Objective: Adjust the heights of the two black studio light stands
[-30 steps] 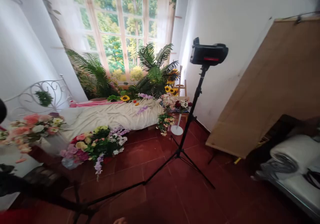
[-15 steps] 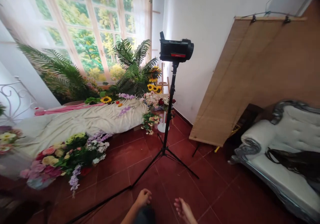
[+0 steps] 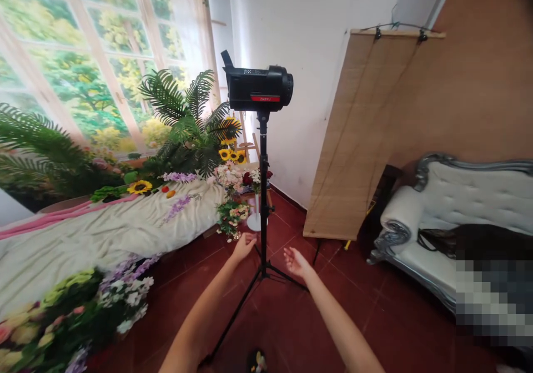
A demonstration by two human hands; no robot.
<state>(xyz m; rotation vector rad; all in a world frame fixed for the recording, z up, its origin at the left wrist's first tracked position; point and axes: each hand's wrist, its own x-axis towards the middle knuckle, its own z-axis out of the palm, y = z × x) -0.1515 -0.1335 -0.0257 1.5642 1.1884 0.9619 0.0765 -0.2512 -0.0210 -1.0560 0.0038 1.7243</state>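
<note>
A black studio light [image 3: 259, 89] with a red label sits on top of an upright black stand [image 3: 264, 195], whose tripod legs spread on the red tiled floor. My left hand [image 3: 245, 245] is just left of the pole, low down, with its fingers curled and no object visible in them. To the right of the pole is my right hand [image 3: 295, 261], palm partly turned up, fingers loosely bent and apart, holding nothing. Neither hand appears to touch the stand.
A draped platform [image 3: 166, 223] with flowers [image 3: 83, 301] lies at the left. A hanging bamboo blind [image 3: 341, 140] stands behind the light on the right, beside a white tufted sofa [image 3: 437, 262]. Palm leaves [image 3: 183, 117] rise behind the pole.
Both my hands have reached forward, from the lower edge to either side of the pole. The light and stand appear nearer and farther left as the view has shifted.
</note>
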